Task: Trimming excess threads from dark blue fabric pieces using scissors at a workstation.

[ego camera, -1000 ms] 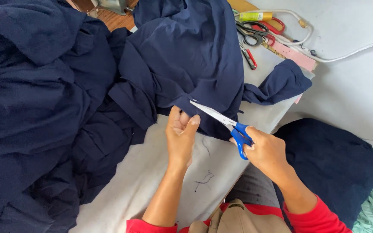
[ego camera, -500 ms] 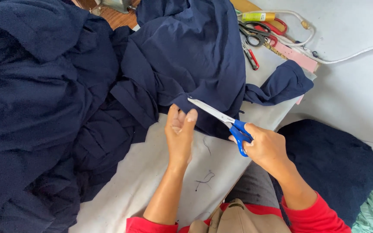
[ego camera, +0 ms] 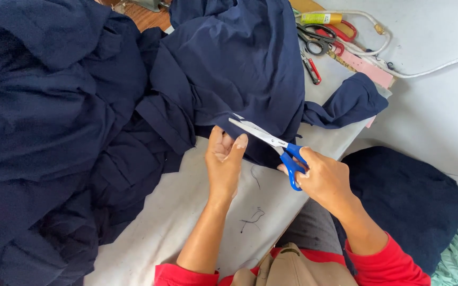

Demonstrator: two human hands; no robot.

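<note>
Looking down from the head camera, the right hand (ego camera: pixel 322 177) is closed around the blue handles of the scissors (ego camera: pixel 271 145), whose long blades point up and to the left from that hand and seem just a little apart, though that is hard to see. The left hand (ego camera: pixel 223 161) sits just left of the blades, nearer to the cloth, with its fingers pinching the edge of the dark blue cloth (ego camera: pixel 239 69). That cloth spreads away above both hands and over the white table (ego camera: pixel 186 212), with the blade tips right at the pinched edge.
</note>
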